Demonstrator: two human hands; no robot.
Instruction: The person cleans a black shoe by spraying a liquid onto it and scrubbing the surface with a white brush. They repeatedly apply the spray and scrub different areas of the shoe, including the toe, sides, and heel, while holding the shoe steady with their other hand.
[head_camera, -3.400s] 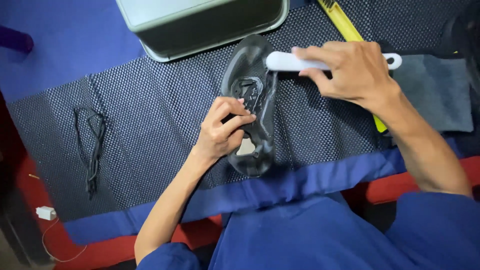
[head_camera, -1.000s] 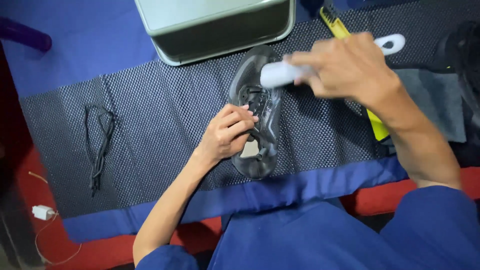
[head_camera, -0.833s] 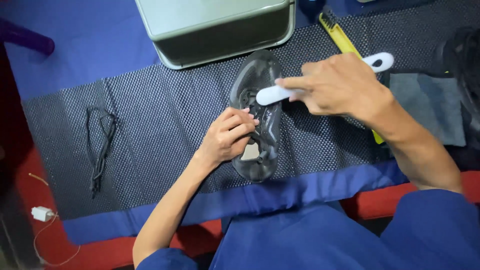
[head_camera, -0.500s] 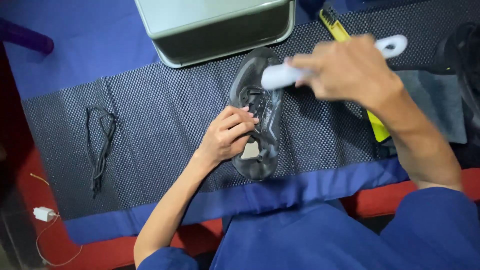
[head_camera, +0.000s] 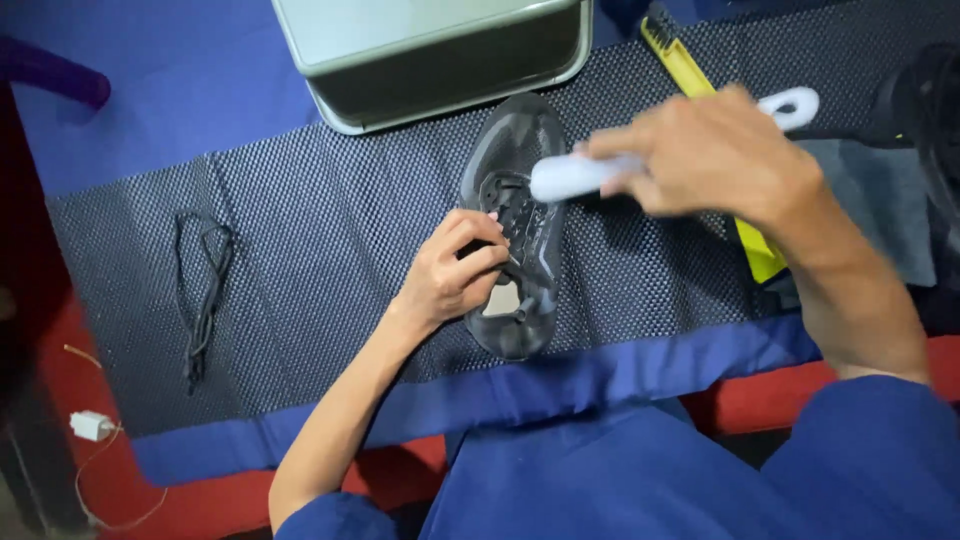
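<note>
The black shoe (head_camera: 520, 220) lay on the dark mesh mat (head_camera: 330, 250), toe pointing away from the person, its upper a smooth dark fabric with the lace eyelets bare and a pale patch showing inside near the heel. The left hand (head_camera: 450, 275) gripped the shoe's side at the opening, fingers curled shut on its edge. Just above the shoe, the right hand (head_camera: 715, 150) was closed round a white brush (head_camera: 600, 170), whose pale end reached over the toe and whose looped handle end stuck out beyond the knuckles; motion blur hid the bristles, so whether they touched the shoe could not be told. Well to the left of the shoe lay a loose black lace (head_camera: 200, 290). Beyond the toe stood a grey metal box (head_camera: 430, 50), cut off by the frame. To the right of the shoe a yellow tool (head_camera: 710, 110) ran partly hidden under the right hand.
</note>
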